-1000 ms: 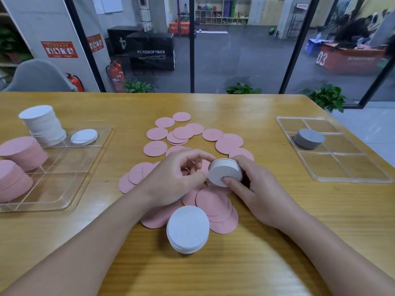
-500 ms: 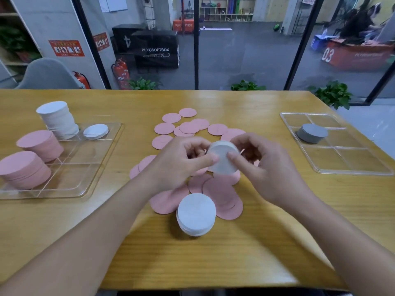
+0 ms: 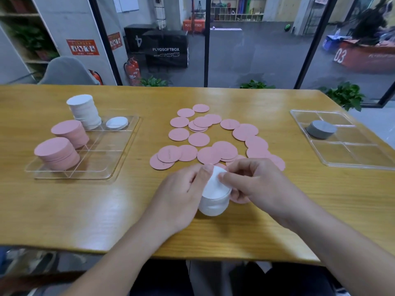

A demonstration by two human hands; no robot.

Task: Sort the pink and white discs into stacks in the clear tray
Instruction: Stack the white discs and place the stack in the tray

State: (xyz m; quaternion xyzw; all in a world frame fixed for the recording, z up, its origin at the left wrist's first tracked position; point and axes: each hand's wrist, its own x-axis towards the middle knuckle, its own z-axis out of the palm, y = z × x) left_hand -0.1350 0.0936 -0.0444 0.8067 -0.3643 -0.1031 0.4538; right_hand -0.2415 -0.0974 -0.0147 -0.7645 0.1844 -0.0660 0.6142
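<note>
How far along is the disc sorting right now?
Partly done. The left clear tray already holds two pink stacks and a tall white stack. Both hands, left hand and right hand, hold a white disc stack. Many loose pink discs remain.

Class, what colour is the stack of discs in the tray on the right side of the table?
Grey, seen best in the head view: the grey stack sits in the right tray.

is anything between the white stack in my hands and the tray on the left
Nothing visible. Both hands hold the white stack near the table's front edge, and bare tabletop lies between it and the left tray. The loose pink discs lie farther back.
</note>
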